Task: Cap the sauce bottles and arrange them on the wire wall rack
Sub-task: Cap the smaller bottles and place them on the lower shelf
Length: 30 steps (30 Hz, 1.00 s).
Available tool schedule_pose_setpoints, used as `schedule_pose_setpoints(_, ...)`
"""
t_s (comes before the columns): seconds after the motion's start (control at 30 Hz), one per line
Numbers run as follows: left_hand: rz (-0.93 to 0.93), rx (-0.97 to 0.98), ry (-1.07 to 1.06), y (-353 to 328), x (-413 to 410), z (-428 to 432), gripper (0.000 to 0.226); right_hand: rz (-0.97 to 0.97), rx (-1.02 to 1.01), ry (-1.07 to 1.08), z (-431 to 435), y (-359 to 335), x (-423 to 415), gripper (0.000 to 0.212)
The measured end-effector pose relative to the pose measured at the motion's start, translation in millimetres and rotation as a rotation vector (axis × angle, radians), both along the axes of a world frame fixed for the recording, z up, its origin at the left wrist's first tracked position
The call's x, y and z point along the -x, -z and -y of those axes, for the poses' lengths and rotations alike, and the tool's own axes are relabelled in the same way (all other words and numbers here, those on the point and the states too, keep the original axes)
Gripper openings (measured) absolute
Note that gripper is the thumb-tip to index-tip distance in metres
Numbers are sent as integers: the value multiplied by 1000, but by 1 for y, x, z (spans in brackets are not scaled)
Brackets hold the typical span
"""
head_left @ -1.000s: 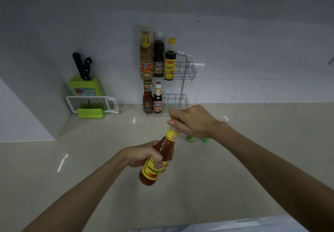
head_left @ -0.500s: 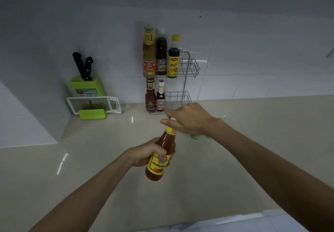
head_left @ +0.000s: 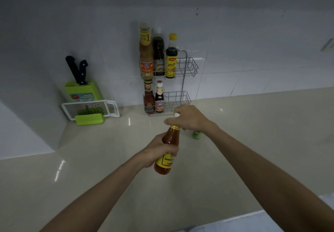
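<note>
My left hand (head_left: 159, 149) grips a red chili sauce bottle (head_left: 167, 152) with a yellow label around its middle, holding it above the counter, nearly upright. My right hand (head_left: 189, 118) is closed over the bottle's top on a white cap (head_left: 176, 114), of which only a sliver shows. The wire wall rack (head_left: 188, 67) hangs on the tiled wall behind. Its upper shelf holds three tall bottles (head_left: 159, 54) at the left. The lower shelf (head_left: 180, 99) holds two small bottles (head_left: 154, 98) at the left, with free room to their right.
A green cap (head_left: 196, 135) lies on the beige counter (head_left: 108, 159), partly hidden behind my right wrist. A green knife block (head_left: 81, 90) with two black-handled knives and a white grater (head_left: 90, 108) stand in the left corner.
The bottle has come from a tilt to nearly upright and risen slightly toward the rack. My right hand stays on its top; the white cap now peeks out.
</note>
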<state>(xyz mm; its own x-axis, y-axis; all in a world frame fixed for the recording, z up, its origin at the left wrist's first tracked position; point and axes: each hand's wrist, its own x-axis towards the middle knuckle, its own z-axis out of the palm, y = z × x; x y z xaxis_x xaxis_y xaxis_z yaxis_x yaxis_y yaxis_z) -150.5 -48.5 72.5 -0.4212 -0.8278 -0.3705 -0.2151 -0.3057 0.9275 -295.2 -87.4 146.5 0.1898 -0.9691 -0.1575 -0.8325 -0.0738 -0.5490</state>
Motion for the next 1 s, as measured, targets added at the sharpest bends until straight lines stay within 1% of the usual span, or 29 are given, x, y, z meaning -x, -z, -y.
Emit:
schedule_pose_setpoints(0.07,-48,-2,53,4,-3,9,48,81,91,65,7,-6,6,41)
schedule_pose_setpoints(0.13,-22,22,49,10,-5,13,64,80,136,110,16,-14,10,45)
schedule_pose_setpoints(0.17,1,43,38,13,-4,13,65,91,151,130,21,-16,11,45)
schedule_pose_setpoints(0.23,18,78,-23,16,-1,15,57,191,161,192,31,-15,17,45)
schedule_pose_setpoints(0.27,20,98,-65,18,0,18,53,279,136,220,34,-11,19,44)
schedule_pose_setpoints(0.33,27,133,-131,23,2,32,49,433,19,224,38,0,24,43)
schedule_pose_setpoints(0.43,76,146,-176,30,7,54,50,470,-175,104,43,22,33,40)
schedule_pose_setpoints(0.53,132,112,-136,34,12,75,56,582,-214,121,61,38,41,32)
schedule_pose_setpoints(0.57,162,102,-100,35,12,85,63,603,-192,145,69,42,41,31)
schedule_pose_setpoints(0.63,236,100,-20,35,7,108,90,628,-101,227,90,54,43,33)
schedule_pose_setpoints(0.67,277,83,-14,35,2,120,102,626,-29,271,100,61,43,35)
schedule_pose_setpoints(0.7,306,67,-39,33,-2,132,105,606,58,310,111,68,45,38)
schedule_pose_setpoints(0.8,291,55,-233,30,-16,165,93,566,259,395,138,86,47,37)
schedule_pose_setpoints(0.83,280,39,-292,28,-19,177,95,577,302,403,146,90,45,34)
schedule_pose_setpoints(0.9,273,-4,-370,29,-26,200,105,600,363,392,158,98,39,31)
schedule_pose_setpoints(1.0,287,-22,-377,33,-34,221,114,617,373,345,178,111,31,32)
